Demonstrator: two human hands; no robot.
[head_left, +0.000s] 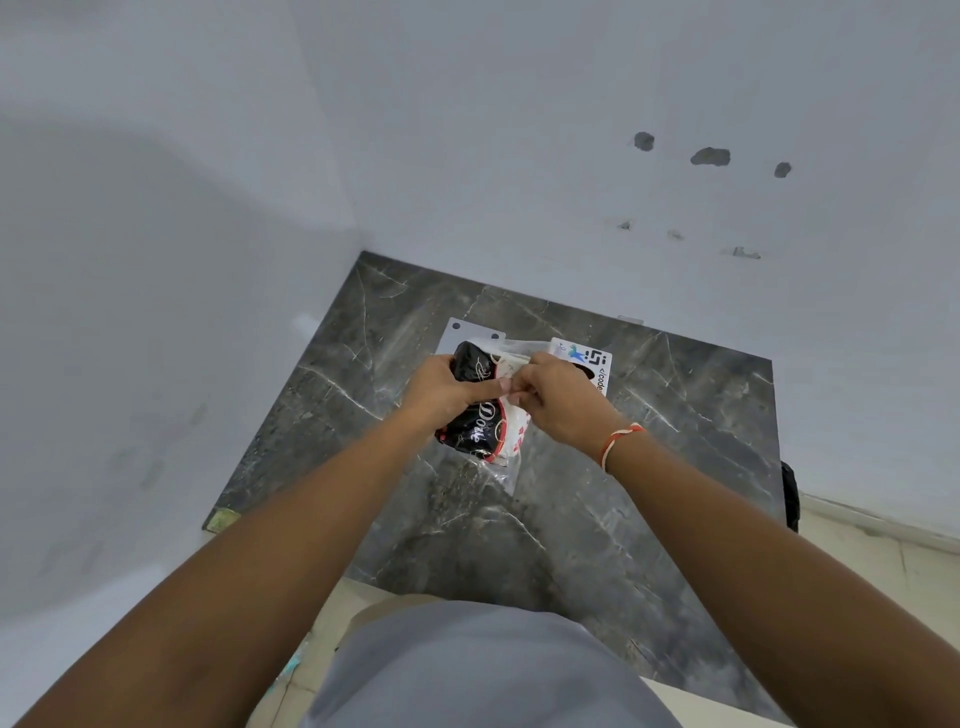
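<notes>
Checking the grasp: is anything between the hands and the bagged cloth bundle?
Nothing visible. The left hand grips the bagged bundle directly, and the right hand pinches it beside the left thumb.

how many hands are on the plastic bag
2. The left hand grips the bag from its left side; the right hand pinches its top edge from the right. Neither is hidden.
</notes>
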